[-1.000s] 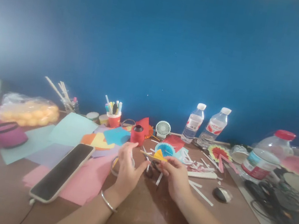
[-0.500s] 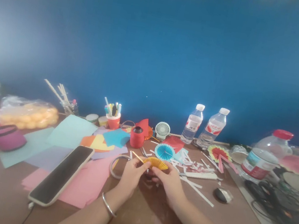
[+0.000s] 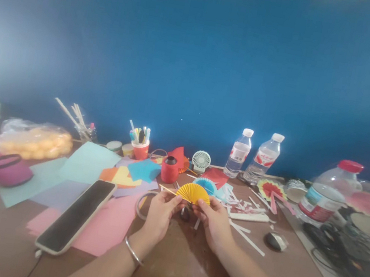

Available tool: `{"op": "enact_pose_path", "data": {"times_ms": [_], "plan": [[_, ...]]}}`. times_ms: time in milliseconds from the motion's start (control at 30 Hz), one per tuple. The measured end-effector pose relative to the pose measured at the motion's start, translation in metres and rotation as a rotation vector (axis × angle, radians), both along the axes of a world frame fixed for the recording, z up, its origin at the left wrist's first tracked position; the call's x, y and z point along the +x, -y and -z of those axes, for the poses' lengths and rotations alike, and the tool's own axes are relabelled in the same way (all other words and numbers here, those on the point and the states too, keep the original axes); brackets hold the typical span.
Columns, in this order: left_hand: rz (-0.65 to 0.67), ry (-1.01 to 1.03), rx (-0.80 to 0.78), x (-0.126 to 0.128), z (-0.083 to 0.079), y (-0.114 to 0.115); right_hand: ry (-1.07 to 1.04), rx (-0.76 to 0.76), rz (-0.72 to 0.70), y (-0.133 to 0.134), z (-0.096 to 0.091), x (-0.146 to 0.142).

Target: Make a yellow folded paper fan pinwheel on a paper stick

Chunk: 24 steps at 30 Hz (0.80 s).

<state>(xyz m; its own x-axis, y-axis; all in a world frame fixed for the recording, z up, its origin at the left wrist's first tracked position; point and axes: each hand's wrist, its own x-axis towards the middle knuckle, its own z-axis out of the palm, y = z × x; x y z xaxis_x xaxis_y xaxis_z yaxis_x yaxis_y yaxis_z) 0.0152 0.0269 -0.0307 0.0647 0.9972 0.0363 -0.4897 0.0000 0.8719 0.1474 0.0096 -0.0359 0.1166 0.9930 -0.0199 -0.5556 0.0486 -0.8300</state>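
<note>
A yellow pleated paper fan [image 3: 194, 192] is spread in a half circle between my two hands, raised over the table. My left hand [image 3: 161, 212] pinches its left side, where a thin wooden stick [image 3: 168, 189] juts out to the left. On the other side my right hand [image 3: 216, 222] grips the fan's right lower edge with thumb and fingers. Just behind the fan, partly covered by it, lies a blue pleated paper rosette [image 3: 206, 185]. A grey tape ring [image 3: 141, 204] rests beside my left hand.
A phone [image 3: 75, 217] lies on pink paper sheets [image 3: 106, 227] to the left. White paper strips [image 3: 247, 238], a box cutter [image 3: 249, 216] and a mouse [image 3: 276, 241] are to the right. Water bottles [image 3: 238, 154] stand at the back, near a red glue bottle [image 3: 169, 170].
Both hands have tilted the yellow fan up, so its pleated face now shows wider and covers part of the blue rosette. Things on the table have stayed put.
</note>
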Motion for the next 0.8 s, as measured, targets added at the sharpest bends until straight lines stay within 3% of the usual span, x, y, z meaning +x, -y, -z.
{"op": "enact_pose_path", "data": {"times_ms": [367,533,667,800], "plan": [[0.038,-0.040,0.008,-0.002,-0.005,0.001,-0.105,0.004,-0.023,-0.002,0.002,0.002],[0.133,-0.224,0.022,-0.001,0.000,0.002,-0.108,0.029,0.092,-0.011,-0.005,0.015],[0.265,-0.581,0.198,0.000,0.006,0.008,-0.085,0.044,0.202,-0.019,-0.006,0.028],[0.367,-0.939,0.542,0.000,-0.002,0.024,-0.068,0.086,0.196,-0.025,-0.005,0.036]]}}
